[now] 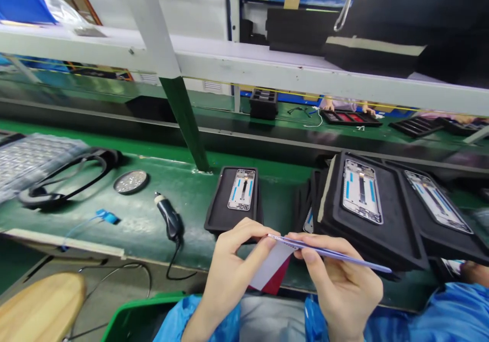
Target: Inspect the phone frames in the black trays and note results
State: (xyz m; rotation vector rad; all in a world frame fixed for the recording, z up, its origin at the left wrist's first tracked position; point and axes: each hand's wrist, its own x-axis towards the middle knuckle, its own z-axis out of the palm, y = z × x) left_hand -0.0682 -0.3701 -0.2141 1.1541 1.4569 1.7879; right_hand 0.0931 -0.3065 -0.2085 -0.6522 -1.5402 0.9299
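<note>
Left hand (229, 275) and right hand (340, 286) both pinch a thin panel (332, 253) edge-on, fingers closed on it, above the green surface (145, 219) near a tray (233, 199).

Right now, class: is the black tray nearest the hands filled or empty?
Filled: the black tray holds one phone frame lying flat in its recess.

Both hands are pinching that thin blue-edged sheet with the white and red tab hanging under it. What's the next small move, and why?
Probably peel the white and red tab a bit further off the thin sheet. The left hand pinches the sheet's near end and the right hand steadies it from beneath, with the tab already hanging loose below.
</note>
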